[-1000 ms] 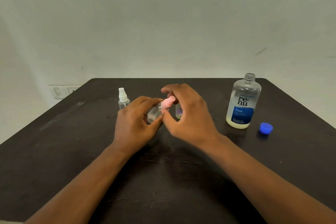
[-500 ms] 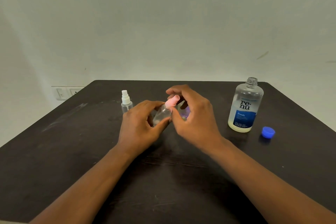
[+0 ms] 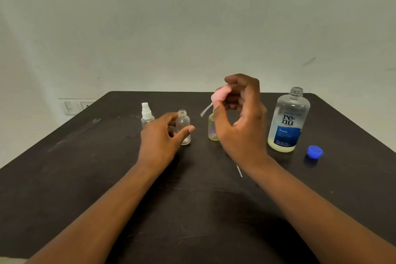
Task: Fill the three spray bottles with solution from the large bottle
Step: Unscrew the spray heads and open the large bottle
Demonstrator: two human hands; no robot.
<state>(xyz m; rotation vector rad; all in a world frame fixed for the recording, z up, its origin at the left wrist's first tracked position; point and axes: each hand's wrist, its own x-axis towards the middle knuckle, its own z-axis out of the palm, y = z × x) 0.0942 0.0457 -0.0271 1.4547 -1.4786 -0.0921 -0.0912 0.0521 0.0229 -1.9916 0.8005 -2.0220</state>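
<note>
The left hand (image 3: 159,141) held the uncapped clear spray bottle (image 3: 183,127) upright on the dark tabletop (image 3: 85,178), grip closed around it. The right hand (image 3: 240,118) pinched the pink spray pump (image 3: 218,94) above. The large bottle (image 3: 288,121) stood open at right, beside its blue cap (image 3: 314,152).

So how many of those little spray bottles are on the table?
3. One with a white sprayer stands far left; an open, uncapped one is held by the left hand; a third stands partly hidden behind the right hand.
</note>
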